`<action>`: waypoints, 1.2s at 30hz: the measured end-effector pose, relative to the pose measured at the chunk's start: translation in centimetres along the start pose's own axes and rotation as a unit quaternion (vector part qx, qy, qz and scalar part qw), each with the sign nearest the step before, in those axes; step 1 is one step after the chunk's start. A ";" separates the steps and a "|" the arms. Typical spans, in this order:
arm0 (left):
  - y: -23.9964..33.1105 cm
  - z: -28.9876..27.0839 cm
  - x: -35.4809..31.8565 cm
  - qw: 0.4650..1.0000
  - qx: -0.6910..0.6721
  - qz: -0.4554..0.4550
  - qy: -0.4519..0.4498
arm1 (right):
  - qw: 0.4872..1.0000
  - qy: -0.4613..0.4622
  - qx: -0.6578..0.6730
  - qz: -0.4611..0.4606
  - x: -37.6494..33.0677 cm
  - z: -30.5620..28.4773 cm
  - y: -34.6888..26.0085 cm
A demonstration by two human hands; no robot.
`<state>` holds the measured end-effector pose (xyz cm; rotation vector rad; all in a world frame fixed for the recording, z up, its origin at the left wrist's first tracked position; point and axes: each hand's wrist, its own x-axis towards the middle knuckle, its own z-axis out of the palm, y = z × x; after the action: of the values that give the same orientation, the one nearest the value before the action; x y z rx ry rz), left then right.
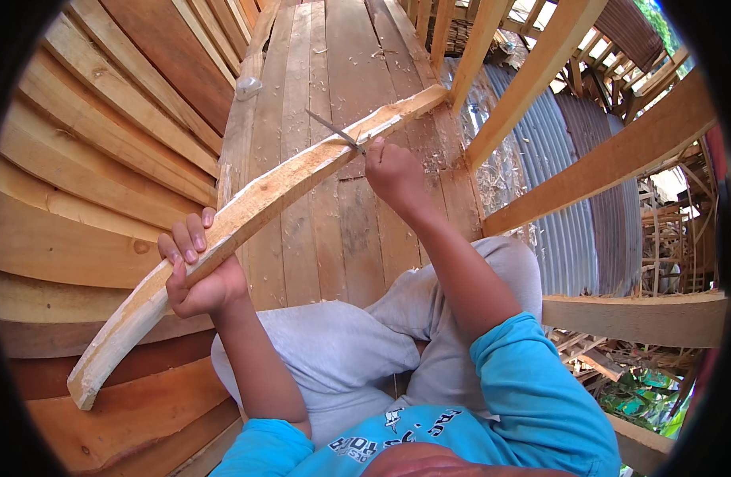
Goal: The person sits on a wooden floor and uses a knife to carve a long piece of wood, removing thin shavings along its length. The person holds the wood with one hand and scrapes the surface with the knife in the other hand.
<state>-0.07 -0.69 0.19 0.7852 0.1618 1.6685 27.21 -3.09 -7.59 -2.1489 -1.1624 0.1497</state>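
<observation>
A long curved strip of pale wood (pixel 262 199) runs from lower left to upper middle, its far end resting near the plank deck's right edge. My left hand (pixel 197 269) is wrapped around the strip's lower part, fingers over its top edge. My right hand (pixel 393 171) is closed on a knife (pixel 335 131). The thin metal blade points up and left and lies against the strip's upper edge.
I sit on a deck of brown planks (pixel 334 230) strewn with wood shavings, grey trousers below. Stacked curved boards (pixel 87 159) rise on the left. Slanted timber beams (pixel 540 71) and corrugated metal sheets (pixel 572 207) stand on the right. A small clear object (pixel 248 86) lies on the deck's left plank.
</observation>
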 end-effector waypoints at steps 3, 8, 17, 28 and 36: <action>0.0 -0.2 -0.2 1.000 0.003 -0.002 -0.002 | 0.999 -0.035 -0.011 0.034 -0.5 -1.8 -1.7; 0.0 0.1 -0.2 1.000 -0.006 -0.008 -0.006 | 0.998 -0.055 -0.033 0.025 0.0 -2.6 -1.9; 1.8 2.9 -0.4 0.998 0.012 -0.012 -0.056 | 0.999 -0.025 0.010 0.037 -0.2 -3.5 -2.1; 2.6 1.3 0.9 0.997 0.042 0.009 -0.060 | 0.977 -0.135 0.140 -0.087 -1.5 -4.7 -2.1; 1.7 1.4 0.6 0.993 -0.017 0.020 -0.112 | 0.998 -0.015 0.021 -0.059 -3.8 -2.0 -2.7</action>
<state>-0.69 -1.01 2.42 0.9474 -0.0396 1.6025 23.90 -6.06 -5.21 -2.0413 -1.2888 0.1538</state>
